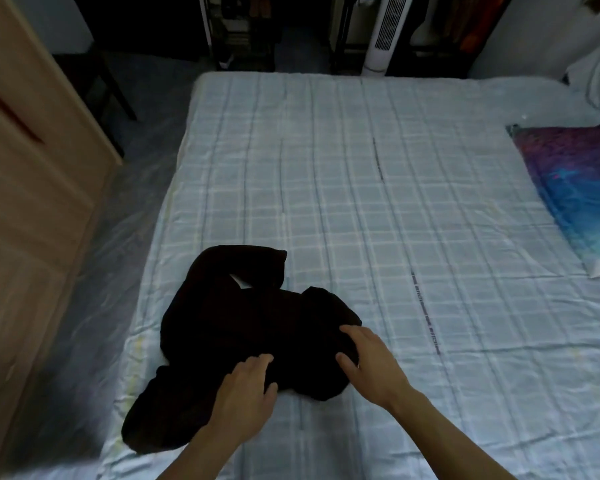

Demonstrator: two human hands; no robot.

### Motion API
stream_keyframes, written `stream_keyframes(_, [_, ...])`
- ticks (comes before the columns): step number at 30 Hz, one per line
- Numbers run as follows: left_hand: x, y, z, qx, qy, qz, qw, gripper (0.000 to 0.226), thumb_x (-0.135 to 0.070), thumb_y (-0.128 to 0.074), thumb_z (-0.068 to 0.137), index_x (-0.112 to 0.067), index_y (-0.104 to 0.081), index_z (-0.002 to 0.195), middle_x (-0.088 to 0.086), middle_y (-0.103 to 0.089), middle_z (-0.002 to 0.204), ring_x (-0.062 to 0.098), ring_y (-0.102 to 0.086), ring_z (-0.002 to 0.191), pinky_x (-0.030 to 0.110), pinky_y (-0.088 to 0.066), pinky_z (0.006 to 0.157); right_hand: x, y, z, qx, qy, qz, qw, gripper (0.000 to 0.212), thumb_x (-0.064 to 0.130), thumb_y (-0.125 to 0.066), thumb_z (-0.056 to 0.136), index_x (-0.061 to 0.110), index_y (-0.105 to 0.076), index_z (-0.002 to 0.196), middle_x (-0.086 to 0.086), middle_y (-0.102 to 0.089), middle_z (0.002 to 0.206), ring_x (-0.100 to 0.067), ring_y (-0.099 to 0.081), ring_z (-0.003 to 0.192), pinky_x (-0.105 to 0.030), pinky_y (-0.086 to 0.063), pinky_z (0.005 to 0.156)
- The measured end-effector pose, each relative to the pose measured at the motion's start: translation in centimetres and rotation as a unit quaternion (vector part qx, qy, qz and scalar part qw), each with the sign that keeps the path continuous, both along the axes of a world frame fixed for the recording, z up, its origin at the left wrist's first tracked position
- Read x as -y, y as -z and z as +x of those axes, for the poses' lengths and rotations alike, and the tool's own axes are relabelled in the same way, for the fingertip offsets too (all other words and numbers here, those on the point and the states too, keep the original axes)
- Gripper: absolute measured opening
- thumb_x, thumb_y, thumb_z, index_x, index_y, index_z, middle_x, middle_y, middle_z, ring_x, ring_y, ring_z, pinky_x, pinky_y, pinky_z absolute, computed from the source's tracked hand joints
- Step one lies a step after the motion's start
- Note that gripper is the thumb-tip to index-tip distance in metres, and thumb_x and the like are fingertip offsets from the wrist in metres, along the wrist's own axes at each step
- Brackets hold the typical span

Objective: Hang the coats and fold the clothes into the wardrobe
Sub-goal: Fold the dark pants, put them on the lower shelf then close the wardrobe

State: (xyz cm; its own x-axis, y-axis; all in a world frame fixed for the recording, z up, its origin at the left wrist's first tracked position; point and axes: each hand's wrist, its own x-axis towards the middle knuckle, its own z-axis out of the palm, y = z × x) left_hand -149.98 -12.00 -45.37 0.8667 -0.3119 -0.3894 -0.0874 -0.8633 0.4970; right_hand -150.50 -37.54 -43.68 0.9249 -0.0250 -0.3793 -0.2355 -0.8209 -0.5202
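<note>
A black garment (pixel 229 327) lies crumpled on the near left part of the bed (pixel 361 202), with a small white label showing near its upper fold. My left hand (pixel 246 393) rests on the garment's near edge with its fingers spread and fairly straight. My right hand (pixel 368 365) lies on the garment's right side, fingers slightly bent over the cloth. Whether either hand pinches the fabric is hard to tell against the dark cloth. A light wooden wardrobe (pixel 25 188) stands at the left.
The bed has a pale blue checked sheet. A purple and blue pillow (pixel 575 188) lies at the right edge. A white tower fan (pixel 385 36) and dark shelves stand beyond the bed's far end. Plastic sheeting covers the floor between bed and wardrobe.
</note>
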Motion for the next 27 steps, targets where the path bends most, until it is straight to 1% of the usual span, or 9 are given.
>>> stream_keyframes(10, [6.5, 4.9, 9.0, -0.021, 0.082, 0.042, 0.996, 0.035, -0.038, -0.048, 0.099, -0.025, -0.050, 0.131, -0.005, -0.053, 0.131, 0.014, -0.050, 0.114, 0.033, -0.044, 0.099, 3.7, 8.7, 6.3, -0.070, 0.040, -0.003, 0.997, 0.060, 0.029, -0.057, 0.093, 0.016, -0.038, 0.149, -0.006, -0.049, 0.144, -0.025, -0.046, 0.132, -0.036, -0.040, 0.110])
stream_keyframes(12, [7.4, 5.9, 10.4, -0.020, 0.073, 0.040, 0.996, 0.040, -0.036, -0.049, 0.099, -0.025, -0.045, 0.137, -0.005, -0.049, 0.136, 0.015, -0.047, 0.118, 0.034, -0.043, 0.102, 4.4, 10.5, 7.2, -0.071, 0.053, -0.008, 0.996, 0.062, 0.029, -0.059, 0.089, 0.016, -0.040, 0.147, -0.007, -0.049, 0.143, -0.027, -0.046, 0.131, -0.039, -0.042, 0.108])
stream_keyframes(15, [8.5, 7.5, 12.0, -0.005, 0.084, 0.058, 0.995, 0.054, -0.032, -0.051, 0.097, -0.025, -0.032, 0.147, -0.003, -0.036, 0.150, 0.018, -0.040, 0.128, 0.035, -0.040, 0.107, 4.8, 12.7, 8.7, -0.087, 0.039, -0.047, 0.994, 0.077, 0.035, -0.066, 0.086, 0.018, -0.031, 0.151, -0.008, -0.039, 0.151, -0.030, -0.037, 0.138, -0.044, -0.039, 0.110])
stream_keyframes(17, [9.2, 8.5, 13.2, 0.015, 0.121, 0.093, 0.988, 0.064, -0.032, -0.053, 0.096, -0.025, -0.024, 0.152, 0.000, -0.024, 0.159, 0.021, -0.031, 0.138, 0.037, -0.035, 0.112, 4.9, 14.0, 9.6, -0.115, 0.027, -0.050, 0.992, 0.088, 0.041, -0.070, 0.082, 0.021, -0.024, 0.154, -0.007, -0.035, 0.154, -0.029, -0.035, 0.140, -0.044, -0.038, 0.110])
stream_keyframes(19, [9.7, 9.6, 14.2, 0.037, 0.180, 0.140, 0.973, 0.077, -0.034, -0.059, 0.094, -0.023, -0.016, 0.157, 0.004, -0.014, 0.164, 0.025, -0.019, 0.147, 0.040, -0.026, 0.118, 5.0, 15.1, 10.0, -0.155, 0.028, -0.025, 0.987, 0.092, 0.043, -0.073, 0.078, 0.024, -0.023, 0.153, -0.005, -0.039, 0.150, -0.028, -0.041, 0.136, -0.043, -0.040, 0.106])
stream_keyframes(21, [10.1, 10.5, 14.9, 0.039, 0.233, 0.171, 0.956, 0.092, -0.036, -0.066, 0.089, -0.021, -0.008, 0.159, 0.005, -0.012, 0.165, 0.027, -0.014, 0.151, 0.044, -0.016, 0.122, 5.3, 16.1, 9.9, -0.178, 0.042, -0.017, 0.983, 0.081, 0.041, -0.073, 0.078, 0.023, -0.033, 0.147, -0.004, -0.047, 0.139, -0.027, -0.050, 0.125, -0.039, -0.044, 0.099])
stream_keyframes(23, [10.7, 11.2, 15.3, 0.018, 0.250, 0.184, 0.950, 0.099, -0.038, -0.069, 0.085, -0.021, -0.005, 0.159, 0.005, -0.028, 0.158, 0.026, -0.026, 0.145, 0.044, -0.017, 0.122, 5.6, 16.8, 9.5, -0.158, 0.050, -0.024, 0.986, 0.052, 0.035, -0.069, 0.082, 0.019, -0.047, 0.126, -0.004, -0.053, 0.121, -0.025, -0.055, 0.111, -0.035, -0.046, 0.087])
stream_keyframes(25, [11.2, 11.4, 15.2, 0.007, 0.229, 0.178, 0.957, 0.093, -0.036, -0.068, 0.085, -0.022, -0.011, 0.156, 0.002, -0.050, 0.139, 0.023, -0.044, 0.129, 0.041, -0.027, 0.115, 5.6, 17.0, 8.7, -0.133, 0.063, 0.006, 0.989, 0.027, 0.027, -0.065, 0.086, 0.019, -0.046, 0.104, -0.001, -0.052, 0.104, -0.021, -0.056, 0.098, -0.029, -0.039, 0.074])
stream_keyframes(27, [11.4, 11.2, 14.6, 0.018, 0.206, 0.168, 0.964, 0.079, -0.028, -0.064, 0.085, -0.021, -0.021, 0.151, -0.001, -0.062, 0.122, 0.021, -0.053, 0.114, 0.036, -0.032, 0.108, 5.4, 16.7, 7.7, -0.108, 0.069, 0.032, 0.991, 0.023, 0.021, -0.062, 0.088, 0.020, -0.041, 0.097, 0.001, -0.052, 0.097, -0.017, -0.052, 0.087, -0.027, -0.033, 0.068])
